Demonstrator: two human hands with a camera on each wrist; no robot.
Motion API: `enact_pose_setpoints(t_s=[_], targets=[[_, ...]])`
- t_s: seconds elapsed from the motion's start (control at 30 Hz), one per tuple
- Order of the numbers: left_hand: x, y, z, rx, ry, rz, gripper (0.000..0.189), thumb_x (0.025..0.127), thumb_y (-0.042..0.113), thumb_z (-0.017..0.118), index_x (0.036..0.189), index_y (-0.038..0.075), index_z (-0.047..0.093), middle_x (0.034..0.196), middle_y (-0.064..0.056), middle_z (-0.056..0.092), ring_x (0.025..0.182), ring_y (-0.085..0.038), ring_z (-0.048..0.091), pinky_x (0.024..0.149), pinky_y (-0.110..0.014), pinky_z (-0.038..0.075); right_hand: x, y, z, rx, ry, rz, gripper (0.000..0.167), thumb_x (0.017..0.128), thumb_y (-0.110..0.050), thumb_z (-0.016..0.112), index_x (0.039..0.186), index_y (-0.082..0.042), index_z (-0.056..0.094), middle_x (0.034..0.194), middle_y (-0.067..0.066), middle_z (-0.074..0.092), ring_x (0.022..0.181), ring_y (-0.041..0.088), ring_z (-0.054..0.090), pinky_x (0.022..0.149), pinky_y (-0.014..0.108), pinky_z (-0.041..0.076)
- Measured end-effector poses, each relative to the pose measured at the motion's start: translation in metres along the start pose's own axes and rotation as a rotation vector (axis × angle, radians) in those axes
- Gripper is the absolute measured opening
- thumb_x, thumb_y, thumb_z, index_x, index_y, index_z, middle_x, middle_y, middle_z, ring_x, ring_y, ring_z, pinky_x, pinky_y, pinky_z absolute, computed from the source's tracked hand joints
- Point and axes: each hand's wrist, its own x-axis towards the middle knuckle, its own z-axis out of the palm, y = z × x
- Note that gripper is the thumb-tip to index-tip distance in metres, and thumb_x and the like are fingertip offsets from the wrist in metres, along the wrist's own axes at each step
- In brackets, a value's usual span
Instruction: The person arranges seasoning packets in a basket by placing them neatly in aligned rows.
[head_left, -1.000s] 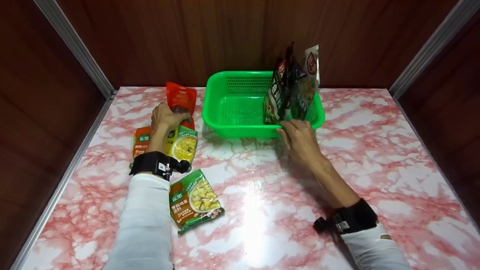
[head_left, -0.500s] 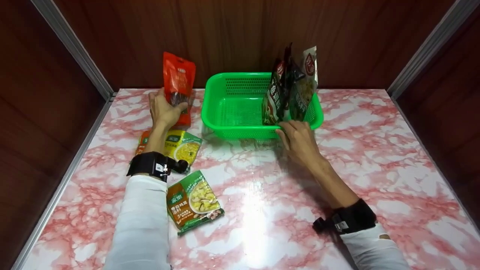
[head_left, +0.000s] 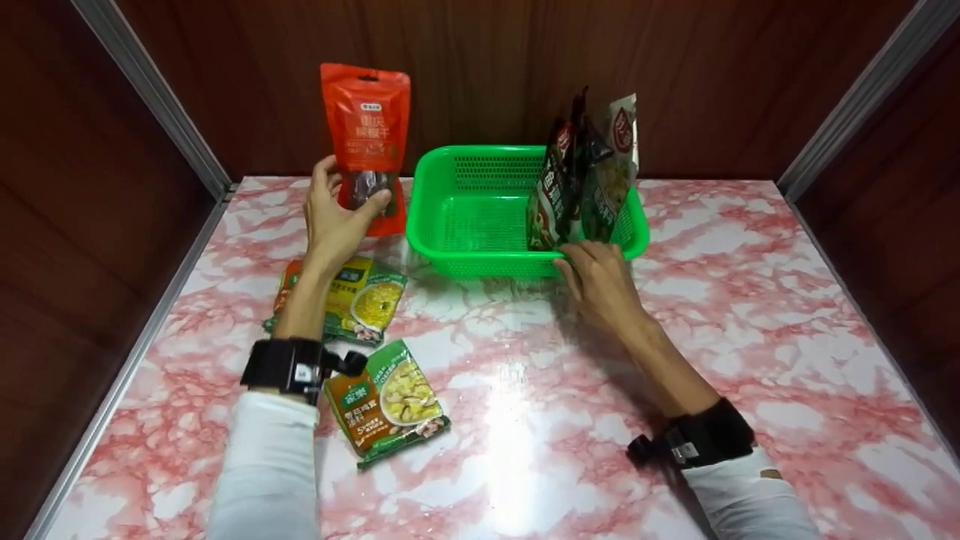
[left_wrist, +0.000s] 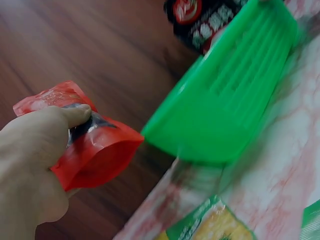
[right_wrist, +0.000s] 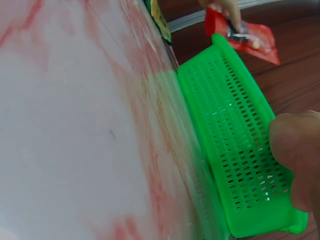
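My left hand [head_left: 334, 229] grips the lower part of a red snack pouch [head_left: 367, 112] with a dark see-through window, its thumb across the front. The pouch stands upright in the air, left of the green plastic basket [head_left: 480, 265]. In the left wrist view the pouch's gusseted bottom [left_wrist: 102, 162] faces the camera. At the basket's front right, my right hand [head_left: 600, 281] holds the rim, fingers over the top and thumb outside. Dark seasoning packets [head_left: 551, 199] and a silver-edged packet [head_left: 615, 161] stand in the basket's right half; its left half shows bare floor.
Under my left forearm lie a yellow soup packet [head_left: 367, 300] and an orange one [head_left: 289, 281], partly hidden. Nearer the front, a brown and green packet [head_left: 386, 405] lies flat on the marbled table [head_left: 525, 450]. A wooden back wall [head_left: 480, 67] rises behind the basket.
My left hand has lifted the red pouch off the table and brought it upright, slightly to the right. My right hand and the basket have stayed in place.
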Motion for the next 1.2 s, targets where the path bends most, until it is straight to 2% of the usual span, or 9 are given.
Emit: enact_pose_setpoints(t_s=[0.27, 0.43, 0.57, 0.7, 0.87, 1.1, 1.2], targets=[[-0.036, 0.034, 0.009, -0.156, -0.021, 0.089, 0.088, 0.093, 0.025, 0.093, 0.165, 0.005, 0.047, 0.153, -0.016, 0.062, 0.140, -0.028, 0.061, 0.119, -0.047, 0.054, 0.001, 0.000, -0.001, -0.019, -0.003, 0.000, 0.026, 0.110, -0.016, 0.074, 0.120, 0.007, 0.080, 0.107, 0.027, 0.081, 0.102, 0.048, 0.078, 0.090, 0.062, 0.057], [-0.061, 0.056, 0.023, -0.282, -0.092, 0.106, 0.085, 0.092, 0.021, 0.094, 0.164, 0.010, 0.049, 0.152, -0.012, 0.062, 0.136, -0.028, 0.067, 0.118, -0.048, 0.059, 0.001, -0.001, -0.003, -0.009, -0.017, 0.012, 0.025, 0.111, -0.016, 0.073, 0.122, 0.006, 0.080, 0.109, 0.027, 0.081, 0.104, 0.049, 0.077, 0.093, 0.063, 0.057], [-0.079, 0.069, 0.036, -0.308, -0.152, 0.129, 0.086, 0.092, 0.021, 0.094, 0.164, 0.010, 0.049, 0.153, -0.011, 0.062, 0.138, -0.029, 0.066, 0.121, -0.051, 0.058, 0.001, -0.001, -0.002, -0.007, -0.007, 0.004, 0.024, 0.109, -0.014, 0.075, 0.121, 0.007, 0.080, 0.108, 0.027, 0.081, 0.103, 0.048, 0.078, 0.091, 0.062, 0.057], [-0.094, 0.077, 0.048, -0.331, -0.214, 0.169, 0.084, 0.092, 0.018, 0.093, 0.163, 0.009, 0.048, 0.156, -0.009, 0.061, 0.140, -0.029, 0.066, 0.123, -0.052, 0.056, 0.001, 0.000, -0.001, -0.014, 0.000, -0.006, 0.024, 0.109, -0.014, 0.075, 0.120, 0.007, 0.079, 0.107, 0.026, 0.081, 0.102, 0.048, 0.077, 0.089, 0.061, 0.056], [-0.110, 0.083, 0.058, -0.368, -0.290, 0.226, 0.082, 0.094, 0.013, 0.090, 0.163, 0.006, 0.045, 0.158, -0.012, 0.058, 0.138, -0.030, 0.068, 0.118, -0.050, 0.060, 0.000, -0.001, 0.000, -0.029, -0.008, -0.006, 0.023, 0.109, -0.013, 0.074, 0.120, 0.006, 0.079, 0.108, 0.026, 0.081, 0.103, 0.048, 0.077, 0.089, 0.061, 0.056], [-0.121, 0.086, 0.066, -0.434, -0.380, 0.291, 0.085, 0.096, 0.007, 0.086, 0.166, 0.003, 0.037, 0.159, -0.017, 0.055, 0.141, -0.030, 0.067, 0.117, -0.047, 0.062, -0.001, -0.001, 0.000, -0.033, -0.009, -0.005, 0.024, 0.112, -0.016, 0.072, 0.121, 0.005, 0.079, 0.109, 0.025, 0.081, 0.105, 0.048, 0.076, 0.090, 0.059, 0.056], [-0.124, 0.086, 0.067, -0.450, -0.406, 0.296, 0.085, 0.096, 0.005, 0.085, 0.166, 0.003, 0.036, 0.159, -0.016, 0.054, 0.141, -0.030, 0.067, 0.117, -0.047, 0.062, 0.000, -0.002, -0.002, -0.034, -0.018, -0.007, 0.026, 0.113, -0.018, 0.071, 0.122, 0.005, 0.079, 0.109, 0.025, 0.080, 0.105, 0.048, 0.076, 0.091, 0.059, 0.056]])
